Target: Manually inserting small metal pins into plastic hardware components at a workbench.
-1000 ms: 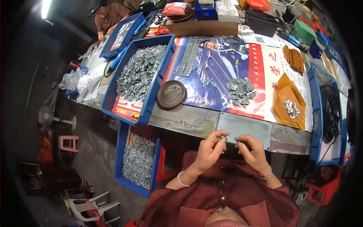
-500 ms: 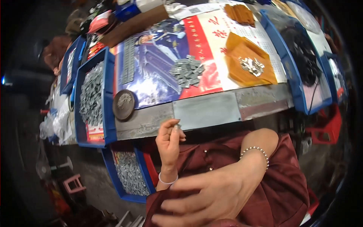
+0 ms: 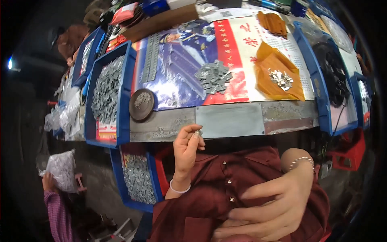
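Observation:
My left hand [image 3: 188, 149], with a pale bangle at its wrist, is closed in a pinch just in front of the bench edge. A small grey piece [image 3: 200, 132] shows at its fingertips, too small to tell its kind. My right hand [image 3: 266, 205], a beaded bracelet above it, hovers low before my dark red shirt [image 3: 209, 177]. Its fingers are spread and I see nothing in them. Beyond my hands, grey metal blocks [image 3: 213, 76] lie heaped on a printed poster [image 3: 177, 97]. Shiny small metal pieces [image 3: 280, 80] lie on amber paper [image 3: 262, 60].
A round brown dish [image 3: 137, 114] of tiny bits stands left, beside a blue bin [image 3: 125, 92] of grey parts. Another blue bin [image 3: 117, 169] sits lower. Black items fill a blue tray [image 3: 322, 101] at right. At lower left, another person's hand [image 3: 49, 181] holds a plastic bag [image 3: 61, 169].
My right hand has moved rightward, away from my left wrist. My left hand keeps its pinch. The view has shifted a little, and another person's arm with a plastic bag has appeared at lower left.

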